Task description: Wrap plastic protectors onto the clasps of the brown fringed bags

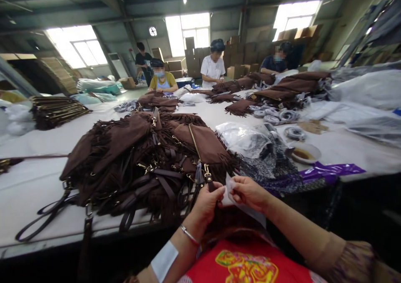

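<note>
My left hand (pixel 209 199) is closed around the dark brown leather strap (pixel 211 185) of a fringed bag. A gold clasp (pixel 207 170) joins that strap to the brown fringed bag (pixel 208 143), which lies on the near right of a big pile. Just right of it, my right hand (pixel 249 192) pinches a thin white sheet (pixel 230 185), and part of the sheet hangs below the fingers. Both hands are close together at the table's near edge. More brown bags (pixel 119 141) with straps and gold hardware are heaped to the left.
On the white table (pixel 40 207) stand a stack of folded brown pieces (pixel 59 111), clear plastic bags (pixel 244 136), a bowl (pixel 303 152) of brownish stuff and purple plastic (pixel 332 172). Coiled grey tassels or cords (pixel 294 133) lie beyond. Several people work across the table.
</note>
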